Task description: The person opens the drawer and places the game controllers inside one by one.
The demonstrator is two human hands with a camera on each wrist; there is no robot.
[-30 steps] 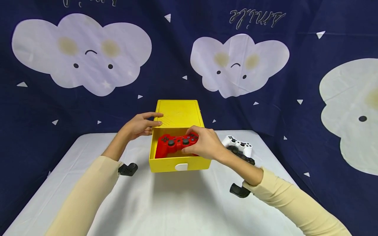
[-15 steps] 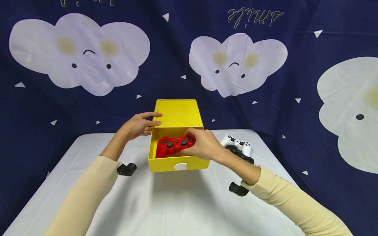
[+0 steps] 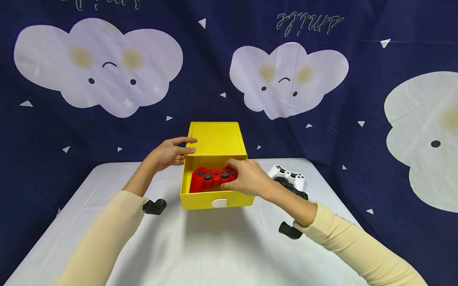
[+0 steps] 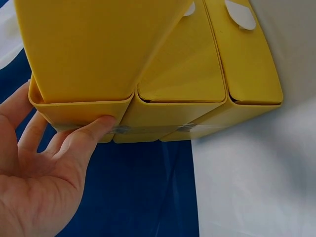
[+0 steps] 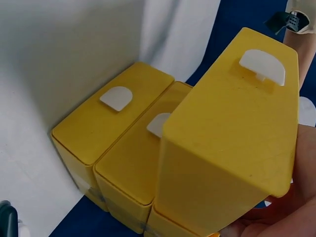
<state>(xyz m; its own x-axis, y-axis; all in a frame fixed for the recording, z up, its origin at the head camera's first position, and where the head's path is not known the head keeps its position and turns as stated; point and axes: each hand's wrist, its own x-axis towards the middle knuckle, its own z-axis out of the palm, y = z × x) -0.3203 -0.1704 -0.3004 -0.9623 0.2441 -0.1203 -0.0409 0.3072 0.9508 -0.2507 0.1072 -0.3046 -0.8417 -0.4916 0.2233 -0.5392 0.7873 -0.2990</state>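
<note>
A yellow drawer unit (image 3: 216, 137) stands on the white table, three drawers high, its top drawer (image 3: 200, 201) pulled out toward me. Inside that drawer lies a red game controller (image 3: 207, 179). My right hand (image 3: 248, 178) reaches in from the right and grips the controller's right end between thumb and fingers, hiding that end. In the right wrist view the drawer front (image 5: 232, 128) blocks sight of the controller. My left hand (image 3: 166, 155) rests against the unit's left side, its extended fingers on the top; in the left wrist view one digit presses the unit's side (image 4: 74, 116).
Right of the unit, a white controller (image 3: 289, 175) and a black controller (image 3: 284, 182) lie on the table (image 3: 218, 254). The two lower drawers (image 5: 111, 116) are pushed in. A dark blue cloud-patterned curtain (image 3: 207, 71) hangs behind the table.
My right hand has sunk slightly lower into the drawer with the red game controller. The left hand and the drawer unit look unmoved.
</note>
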